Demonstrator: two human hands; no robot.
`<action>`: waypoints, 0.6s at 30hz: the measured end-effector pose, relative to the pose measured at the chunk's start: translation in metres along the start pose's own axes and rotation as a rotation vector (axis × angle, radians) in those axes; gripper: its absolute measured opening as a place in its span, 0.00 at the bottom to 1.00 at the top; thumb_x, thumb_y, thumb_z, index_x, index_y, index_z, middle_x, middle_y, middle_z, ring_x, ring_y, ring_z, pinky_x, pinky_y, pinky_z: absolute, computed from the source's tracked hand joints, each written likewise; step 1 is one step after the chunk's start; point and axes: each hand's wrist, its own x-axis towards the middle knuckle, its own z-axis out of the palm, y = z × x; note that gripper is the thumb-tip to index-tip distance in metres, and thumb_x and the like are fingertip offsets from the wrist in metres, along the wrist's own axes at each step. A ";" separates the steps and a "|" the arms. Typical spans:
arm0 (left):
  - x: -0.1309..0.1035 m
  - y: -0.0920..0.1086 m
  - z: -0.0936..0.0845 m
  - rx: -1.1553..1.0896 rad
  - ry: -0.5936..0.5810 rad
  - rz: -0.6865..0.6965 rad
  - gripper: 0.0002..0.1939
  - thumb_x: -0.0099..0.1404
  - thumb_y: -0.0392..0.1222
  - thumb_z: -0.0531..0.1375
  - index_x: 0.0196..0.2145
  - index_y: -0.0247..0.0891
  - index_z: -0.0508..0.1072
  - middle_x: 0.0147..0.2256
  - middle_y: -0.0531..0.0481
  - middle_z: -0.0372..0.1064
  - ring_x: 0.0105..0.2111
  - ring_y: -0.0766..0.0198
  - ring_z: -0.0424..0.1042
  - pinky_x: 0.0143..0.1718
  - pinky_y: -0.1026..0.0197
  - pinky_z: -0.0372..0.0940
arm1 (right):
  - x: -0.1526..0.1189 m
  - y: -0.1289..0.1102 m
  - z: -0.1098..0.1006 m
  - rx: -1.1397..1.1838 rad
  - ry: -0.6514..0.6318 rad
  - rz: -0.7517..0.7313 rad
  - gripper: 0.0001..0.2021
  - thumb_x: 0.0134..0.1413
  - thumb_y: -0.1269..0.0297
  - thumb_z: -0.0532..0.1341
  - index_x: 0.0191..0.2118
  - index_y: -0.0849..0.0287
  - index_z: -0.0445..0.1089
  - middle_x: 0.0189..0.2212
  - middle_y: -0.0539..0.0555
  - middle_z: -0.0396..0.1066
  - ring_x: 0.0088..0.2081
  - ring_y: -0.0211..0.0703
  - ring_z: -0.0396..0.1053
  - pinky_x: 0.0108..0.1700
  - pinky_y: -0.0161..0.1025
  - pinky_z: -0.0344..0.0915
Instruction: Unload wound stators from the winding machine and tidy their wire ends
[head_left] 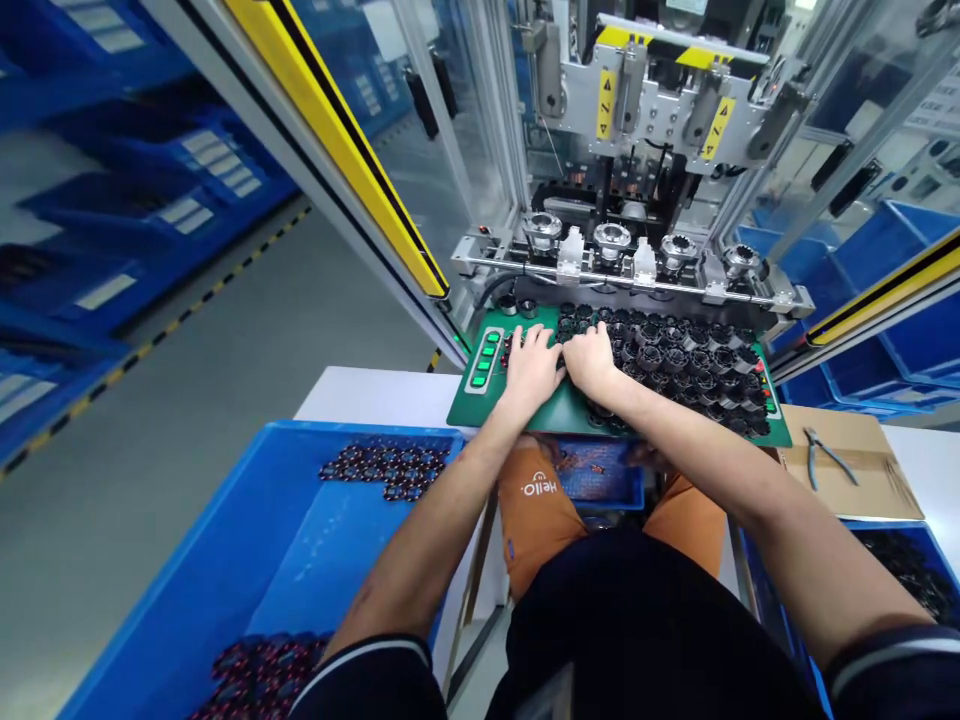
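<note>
On the green work surface (pixel 555 410) many black ring-shaped parts (pixel 675 358) stand packed in rows. My left hand (pixel 532 366) rests at the left of these rows with its fingers spread, over a few dark red wound parts (pixel 506 350) that it partly covers. Close beside it, my right hand (pixel 590 358) is closed at the left edge of the black parts, its fingers bent downward. What my right fingers grip, if anything, is hidden. The two hands nearly touch at the thumbs.
Ahead stands a machine with round metal fixtures (pixel 612 240) on a rail. A large blue bin (pixel 300 560) with wound parts is at the left. Pliers (pixel 829 458) lie on cardboard (pixel 862 490) at the right. Yellow-edged posts flank the surface.
</note>
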 end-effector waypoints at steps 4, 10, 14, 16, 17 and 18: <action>-0.001 0.001 -0.015 -0.017 0.012 0.050 0.13 0.67 0.43 0.61 0.46 0.43 0.81 0.62 0.41 0.68 0.69 0.41 0.57 0.73 0.32 0.46 | 0.002 0.004 -0.004 -0.026 0.032 0.105 0.16 0.62 0.69 0.56 0.45 0.65 0.81 0.45 0.71 0.79 0.52 0.62 0.72 0.61 0.62 0.57; -0.037 0.012 -0.088 -0.381 0.250 -0.094 0.12 0.73 0.53 0.59 0.41 0.43 0.74 0.51 0.45 0.73 0.54 0.49 0.71 0.58 0.41 0.68 | -0.060 0.029 -0.055 0.181 0.363 -0.029 0.09 0.62 0.60 0.63 0.41 0.58 0.77 0.54 0.65 0.71 0.56 0.60 0.66 0.53 0.54 0.67; -0.064 0.042 -0.122 -0.976 0.217 -0.152 0.16 0.69 0.56 0.64 0.46 0.46 0.66 0.44 0.50 0.75 0.40 0.59 0.78 0.44 0.52 0.76 | -0.130 0.035 -0.071 0.857 0.511 -0.055 0.10 0.60 0.54 0.67 0.35 0.51 0.68 0.47 0.53 0.73 0.36 0.42 0.69 0.38 0.45 0.72; -0.070 0.063 -0.127 -1.234 0.169 -0.094 0.24 0.65 0.53 0.69 0.53 0.51 0.62 0.49 0.49 0.76 0.41 0.58 0.80 0.41 0.53 0.78 | -0.156 0.034 -0.066 1.146 0.548 -0.005 0.14 0.55 0.54 0.72 0.37 0.49 0.66 0.47 0.50 0.73 0.33 0.39 0.69 0.34 0.42 0.72; -0.070 0.073 -0.128 -1.312 0.144 -0.054 0.28 0.64 0.52 0.70 0.55 0.53 0.61 0.51 0.48 0.76 0.42 0.57 0.81 0.41 0.53 0.79 | -0.166 0.034 -0.061 1.262 0.562 0.020 0.17 0.53 0.55 0.73 0.41 0.46 0.66 0.48 0.50 0.73 0.33 0.38 0.70 0.34 0.41 0.73; -0.070 0.083 -0.127 -1.356 0.121 -0.016 0.29 0.64 0.51 0.71 0.57 0.55 0.62 0.53 0.48 0.76 0.44 0.55 0.81 0.42 0.52 0.80 | -0.175 0.034 -0.057 1.352 0.565 0.042 0.21 0.51 0.56 0.75 0.46 0.44 0.66 0.49 0.50 0.73 0.33 0.37 0.71 0.34 0.40 0.74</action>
